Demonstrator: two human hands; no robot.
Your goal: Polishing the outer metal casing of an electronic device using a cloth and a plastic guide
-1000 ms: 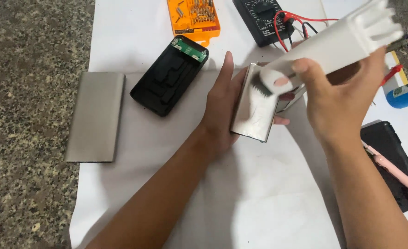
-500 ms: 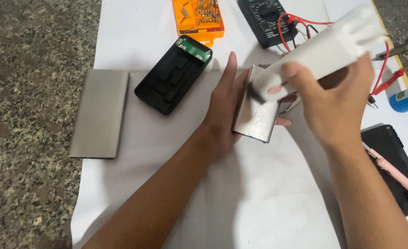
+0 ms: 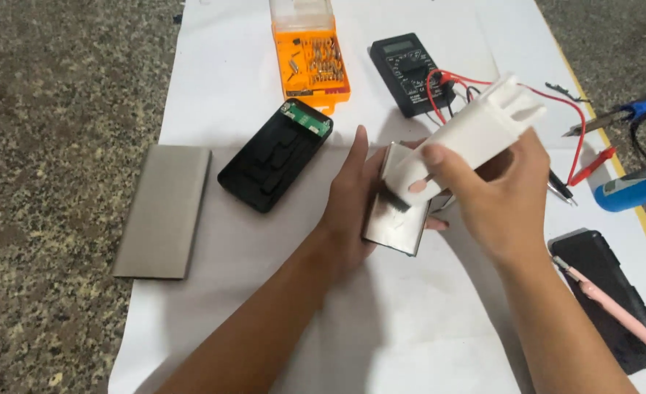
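My left hand [image 3: 350, 201] grips a flat silver battery pack [image 3: 396, 219] by its left edge and holds it tilted on the white sheet [image 3: 381, 328]. My right hand [image 3: 501, 197] holds a white plastic tool [image 3: 469, 138] at a slant, with its lower tip pressed onto the pack's top face. To the left lie a black plastic inner frame [image 3: 275, 162] with a green circuit board at its far end, and a grey metal shell [image 3: 164, 211].
An orange case of screwdriver bits [image 3: 310, 62] and a black multimeter [image 3: 410, 69] with red leads sit at the far side. A blue cylinder [image 3: 635, 186] and a black case with a pink tool [image 3: 614, 310] lie on the right. Speckled stone floor surrounds the sheet.
My right hand has lowered the white tool's tip from the pack's upper edge onto its face. My left hand and the pack have stayed put.
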